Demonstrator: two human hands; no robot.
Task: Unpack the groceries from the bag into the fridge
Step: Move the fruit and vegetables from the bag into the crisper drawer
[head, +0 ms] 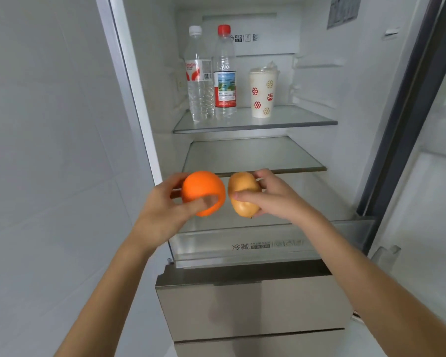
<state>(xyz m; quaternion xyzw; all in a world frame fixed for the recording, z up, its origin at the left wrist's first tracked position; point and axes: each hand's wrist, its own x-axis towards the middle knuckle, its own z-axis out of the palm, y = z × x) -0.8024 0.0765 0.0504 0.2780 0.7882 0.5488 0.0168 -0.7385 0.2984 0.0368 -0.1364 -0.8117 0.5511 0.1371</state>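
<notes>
Open fridge, viewed from above and in front, its door swung to the right; a white tiled wall stands to the left of the left hand's fingers. Two glass shelves lie beyond the fingertips of both hands: the upper shelf, well above and behind them, and the lower shelf, just past the fingertips. Below the hands, a clear drawer front with printed characters, and under it closed steel-coloured drawers.

On the upper shelf, well apart from the fingers, stand upright a white-capped water bottle, a red-capped water bottle touching or just beside it, and, to the right, a patterned paper cup.

Left hand: fingers curled around an orange, thumb across its near face, the remaining fingers behind it. Right hand: fingers closed around a yellow-brown fruit, thumb on its near side, fingertips over its top. The two fruits are held side by side, just beside each other, in front of the lower shelf's front edge. No bag appears in view.
</notes>
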